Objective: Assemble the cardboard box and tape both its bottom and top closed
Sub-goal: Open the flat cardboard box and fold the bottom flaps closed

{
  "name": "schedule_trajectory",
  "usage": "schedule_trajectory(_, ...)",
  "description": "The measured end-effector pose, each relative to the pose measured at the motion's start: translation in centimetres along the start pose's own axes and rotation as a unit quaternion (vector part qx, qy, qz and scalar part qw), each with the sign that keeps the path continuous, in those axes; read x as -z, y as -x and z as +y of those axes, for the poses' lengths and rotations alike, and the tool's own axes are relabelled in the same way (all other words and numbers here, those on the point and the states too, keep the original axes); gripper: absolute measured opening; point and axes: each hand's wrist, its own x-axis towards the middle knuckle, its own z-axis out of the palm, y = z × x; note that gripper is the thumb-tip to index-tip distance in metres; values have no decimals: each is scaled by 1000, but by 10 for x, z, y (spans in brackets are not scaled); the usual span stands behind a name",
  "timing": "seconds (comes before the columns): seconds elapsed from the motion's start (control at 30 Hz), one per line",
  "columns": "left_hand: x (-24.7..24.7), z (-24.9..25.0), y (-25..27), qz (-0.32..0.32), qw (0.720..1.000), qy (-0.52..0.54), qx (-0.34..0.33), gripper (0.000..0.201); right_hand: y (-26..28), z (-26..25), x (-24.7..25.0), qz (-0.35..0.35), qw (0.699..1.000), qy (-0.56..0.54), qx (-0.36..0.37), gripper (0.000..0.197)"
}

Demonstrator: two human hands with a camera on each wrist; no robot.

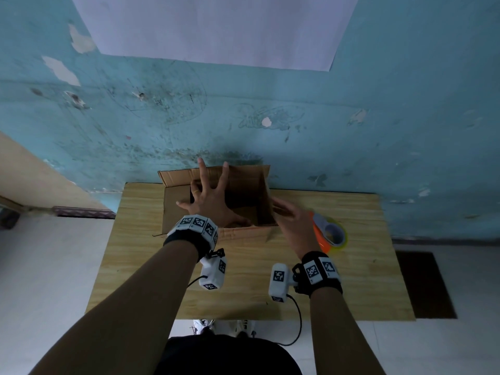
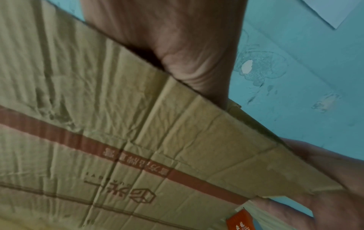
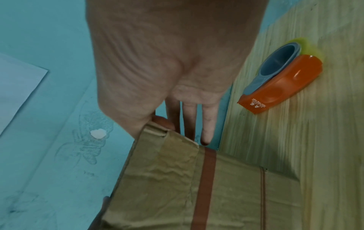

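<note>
On the wooden bench (image 1: 140, 266), against the blue wall (image 1: 351, 147), stands the cardboard box (image 1: 243, 234), open at the top, its far flap (image 1: 178, 174) raised and leaning toward the wall. Left hand (image 1: 209, 203): held over the box opening near the near-left corner, fingers (image 1: 203, 171) spread wide and straight; the palm side meets the near wall's top edge in the left wrist view, where the box's printed outer face, with a red band (image 2: 197, 180) and box logo, fills the lower left. Whether this hand presses the cardboard or merely rests on it cannot be told. Right hand (image 1: 293, 226): at the right side of the box, fingers (image 3: 208, 121) straight and close together, pointing down along the outside of the right wall; in the right wrist view the thumb tip (image 3: 163, 123) shows at the top edge of that wall, just beside a folded corner of cardboard. Firm contact between these fingers and the wall cannot be confirmed. Tape dispenser (image 3: 283, 82): orange body with grey core and a yellowish roll, lying on the bench just right of the box, beyond the right hand, apart from both hands. Each wrist carries a black band with white marker-covered camera modules (image 1: 213, 269).
</note>
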Motion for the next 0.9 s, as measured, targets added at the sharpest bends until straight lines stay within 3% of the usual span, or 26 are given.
schedule_trajectory(0.17,-4,-3,1,12,1000,4,-10,159,-3,-3,-4,-41,995,86,15,41)
schedule_trajectory(0.37,-8,-9,3,42,999,10,-28,142,-10,-13,-18,-74,975,208,-15,48)
schedule_trajectory(0.5,-6,-15,5,68,997,10,-47,117,-13,-16,-16,-79,974,211,-24,45)
schedule_trajectory(0.63,-1,-37,7,75,992,28,-93,106,-19,-10,-15,-60,979,195,-17,49)
schedule_trajectory(0.73,11,-52,13,68,989,87,-101,109,-23,-6,-17,-32,984,176,-22,61)
schedule_trajectory(0.9,31,-74,26,44,983,168,-63,147,-24,-6,-18,21,984,174,-30,65)
